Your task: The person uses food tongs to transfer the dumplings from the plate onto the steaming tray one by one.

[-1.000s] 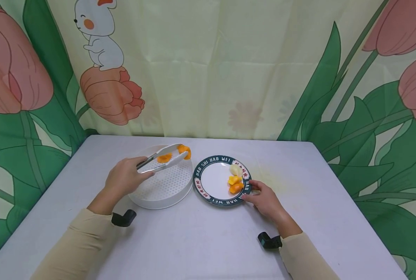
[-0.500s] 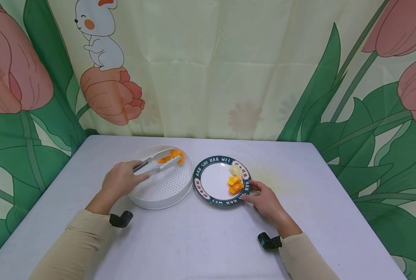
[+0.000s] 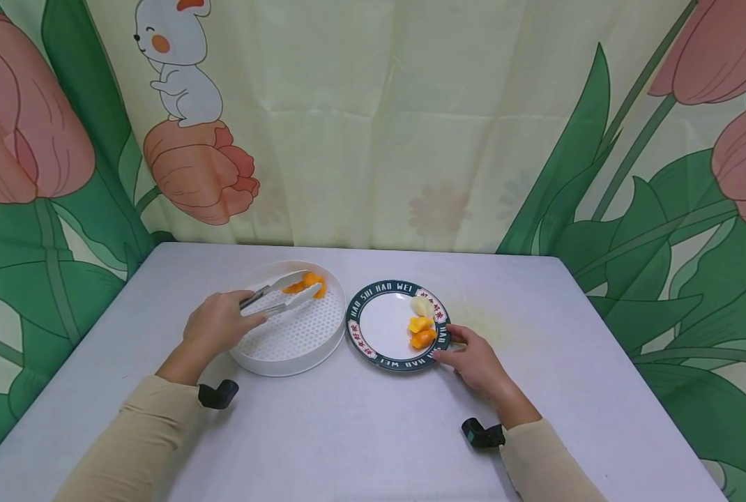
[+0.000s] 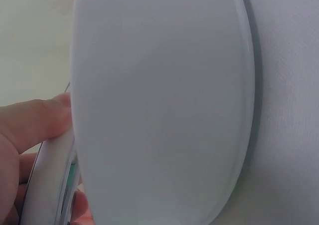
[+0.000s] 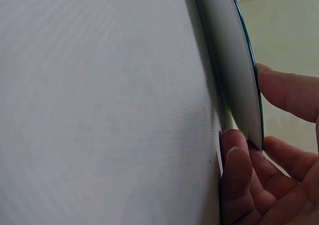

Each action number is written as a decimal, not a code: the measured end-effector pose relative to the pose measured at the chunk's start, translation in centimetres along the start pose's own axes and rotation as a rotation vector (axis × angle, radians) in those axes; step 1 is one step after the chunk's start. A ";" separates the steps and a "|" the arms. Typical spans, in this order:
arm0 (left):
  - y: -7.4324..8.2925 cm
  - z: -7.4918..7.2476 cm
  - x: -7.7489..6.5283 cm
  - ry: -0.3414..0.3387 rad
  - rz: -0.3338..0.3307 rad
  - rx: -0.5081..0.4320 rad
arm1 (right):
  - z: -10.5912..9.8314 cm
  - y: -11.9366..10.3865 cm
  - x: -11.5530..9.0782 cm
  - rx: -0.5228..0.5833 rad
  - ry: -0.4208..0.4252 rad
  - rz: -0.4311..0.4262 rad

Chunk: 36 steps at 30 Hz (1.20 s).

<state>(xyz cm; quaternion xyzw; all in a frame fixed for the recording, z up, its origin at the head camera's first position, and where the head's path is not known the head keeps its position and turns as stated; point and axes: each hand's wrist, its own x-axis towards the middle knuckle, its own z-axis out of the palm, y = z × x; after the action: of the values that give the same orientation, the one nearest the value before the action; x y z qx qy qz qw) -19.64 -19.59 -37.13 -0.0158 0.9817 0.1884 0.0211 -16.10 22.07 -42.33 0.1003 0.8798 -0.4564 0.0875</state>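
My left hand point(image 3: 215, 322) holds a pair of tongs point(image 3: 274, 287) between thumb and fingers, over a round white perforated steamer tray point(image 3: 285, 341). The tong tips are low in the tray, on either side of an orange piece of food point(image 3: 318, 284); a second orange piece point(image 3: 294, 287) lies against it. My right hand point(image 3: 473, 355) pinches the right rim of a plate point(image 3: 379, 328) with a dark patterned border, thumb above and fingers beneath in the right wrist view. On that plate sit a pale piece point(image 3: 421, 305), a yellow piece point(image 3: 420, 323) and an orange piece point(image 3: 423, 338).
The tray and the plate stand side by side, nearly touching, on a white-covered table point(image 3: 360, 432). A printed curtain point(image 3: 373, 139) hangs behind the table's far edge. Each wrist carries a small black camera point(image 3: 218, 394).
The left hand has lowered the tongs and moved slightly left, bringing the orange piece from above the tray's far right rim down beside the other one. The right hand and plate stay put.
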 end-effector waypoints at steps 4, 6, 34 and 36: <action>0.0 0.1 0.1 0.003 0.004 0.011 | 0.0 0.0 -0.1 0.001 0.001 -0.002; -0.1 0.1 0.1 0.004 0.004 0.010 | 0.0 -0.1 -0.1 0.004 0.000 0.001; 2.8 0.1 -1.5 0.048 0.185 -0.031 | 0.1 0.0 0.0 0.017 0.002 0.008; 3.2 0.4 -1.6 0.050 0.221 -0.031 | 0.1 0.0 0.0 0.018 0.004 0.011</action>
<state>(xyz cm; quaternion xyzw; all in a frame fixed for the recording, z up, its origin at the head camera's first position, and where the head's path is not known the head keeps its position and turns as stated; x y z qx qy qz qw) -18.15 -16.44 -36.28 0.0878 0.9747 0.2041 -0.0246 -16.13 21.99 -42.37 0.1068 0.8753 -0.4635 0.0873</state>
